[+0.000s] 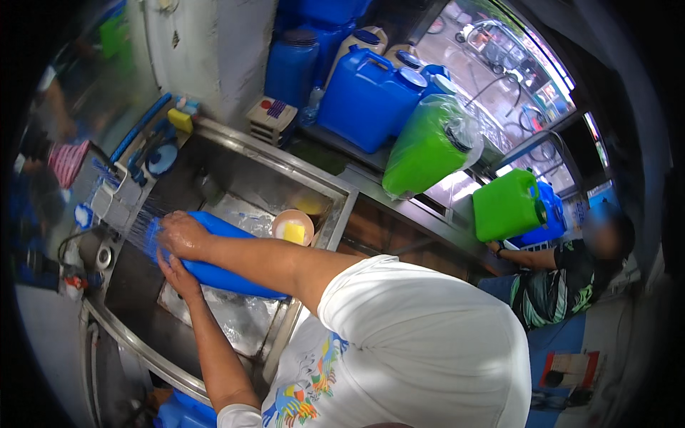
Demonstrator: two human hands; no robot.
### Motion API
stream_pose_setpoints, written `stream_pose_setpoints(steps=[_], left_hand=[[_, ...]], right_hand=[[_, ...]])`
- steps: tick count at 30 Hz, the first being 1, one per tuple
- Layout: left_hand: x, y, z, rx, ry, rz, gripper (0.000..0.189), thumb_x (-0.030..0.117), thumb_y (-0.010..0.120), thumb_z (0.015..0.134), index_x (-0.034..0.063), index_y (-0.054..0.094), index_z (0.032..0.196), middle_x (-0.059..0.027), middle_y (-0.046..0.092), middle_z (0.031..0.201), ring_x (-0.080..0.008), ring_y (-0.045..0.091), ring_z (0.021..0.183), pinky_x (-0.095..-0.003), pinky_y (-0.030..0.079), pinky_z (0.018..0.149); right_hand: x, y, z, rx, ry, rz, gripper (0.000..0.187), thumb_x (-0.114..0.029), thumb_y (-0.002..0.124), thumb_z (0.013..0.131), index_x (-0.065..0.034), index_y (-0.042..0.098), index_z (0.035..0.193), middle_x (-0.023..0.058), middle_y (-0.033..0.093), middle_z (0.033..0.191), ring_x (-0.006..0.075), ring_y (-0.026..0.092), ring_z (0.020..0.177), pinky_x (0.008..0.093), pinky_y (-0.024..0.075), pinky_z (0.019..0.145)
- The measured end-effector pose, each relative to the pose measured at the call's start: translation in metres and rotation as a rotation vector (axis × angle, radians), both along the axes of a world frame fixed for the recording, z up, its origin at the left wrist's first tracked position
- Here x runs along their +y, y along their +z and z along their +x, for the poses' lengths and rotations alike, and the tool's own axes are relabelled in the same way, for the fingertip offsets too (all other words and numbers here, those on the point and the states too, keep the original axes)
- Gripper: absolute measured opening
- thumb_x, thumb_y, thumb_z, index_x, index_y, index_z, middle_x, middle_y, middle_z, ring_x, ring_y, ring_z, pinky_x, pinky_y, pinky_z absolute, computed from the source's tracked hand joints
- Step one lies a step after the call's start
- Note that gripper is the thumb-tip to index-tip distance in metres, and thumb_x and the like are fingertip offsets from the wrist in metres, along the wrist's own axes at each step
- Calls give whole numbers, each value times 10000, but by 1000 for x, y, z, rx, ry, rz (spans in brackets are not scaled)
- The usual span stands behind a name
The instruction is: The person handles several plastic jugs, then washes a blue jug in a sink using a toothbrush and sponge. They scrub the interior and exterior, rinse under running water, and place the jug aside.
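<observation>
A blue plastic jerry can (235, 273) lies on its side over the stainless steel sink (134, 342), its far end under a spray of water. Across that end lies my wet right hand (184, 235), fingers curled over the plastic. My left hand (181, 277) grips the near side of the same end, just below my right. The can's mouth is hidden by the hands and spray. Beyond the can, a peach-coloured bowl (278, 223) holds suds and a yellow sponge (294, 233).
Blue jerry cans (358, 96) and a bagged green jerry can (428, 152) stand along the ledge. At right, a co-worker (556, 273) reaches to another green jerry can (505, 208). A yellow sponge (180, 121), blue pipe (140, 128) and brush (104, 171) line the sink's back rim.
</observation>
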State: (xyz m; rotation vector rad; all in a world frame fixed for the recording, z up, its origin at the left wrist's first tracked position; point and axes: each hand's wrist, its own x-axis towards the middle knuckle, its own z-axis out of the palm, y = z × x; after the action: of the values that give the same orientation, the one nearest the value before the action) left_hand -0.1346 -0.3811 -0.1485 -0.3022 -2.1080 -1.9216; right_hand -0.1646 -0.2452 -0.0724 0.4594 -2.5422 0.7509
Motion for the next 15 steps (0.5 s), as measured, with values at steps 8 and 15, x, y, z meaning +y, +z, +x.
stream_pose_setpoints(steps=[8, 15], left_hand=[[-15, -8, 19, -68, 144, -174, 503, 375, 500, 1061, 33, 509, 1431, -221, 552, 1429, -360, 522, 1332, -428, 393, 1118], [-10, 20, 33, -236, 160, -100, 562, 429, 459, 1064, 64, 454, 1491, -225, 538, 1451, -369, 512, 1347, -402, 384, 1129]], right_hand=[[-14, 7, 8, -139, -134, 7, 474, -430, 743, 764, -69, 761, 1070, 179, 723, 1088, 371, 686, 994, 497, 520, 897], [-15, 11, 9, -57, 72, 69, 336, -380, 698, 871, -114, 768, 1063, 162, 714, 1146, 358, 677, 1043, 470, 525, 924]])
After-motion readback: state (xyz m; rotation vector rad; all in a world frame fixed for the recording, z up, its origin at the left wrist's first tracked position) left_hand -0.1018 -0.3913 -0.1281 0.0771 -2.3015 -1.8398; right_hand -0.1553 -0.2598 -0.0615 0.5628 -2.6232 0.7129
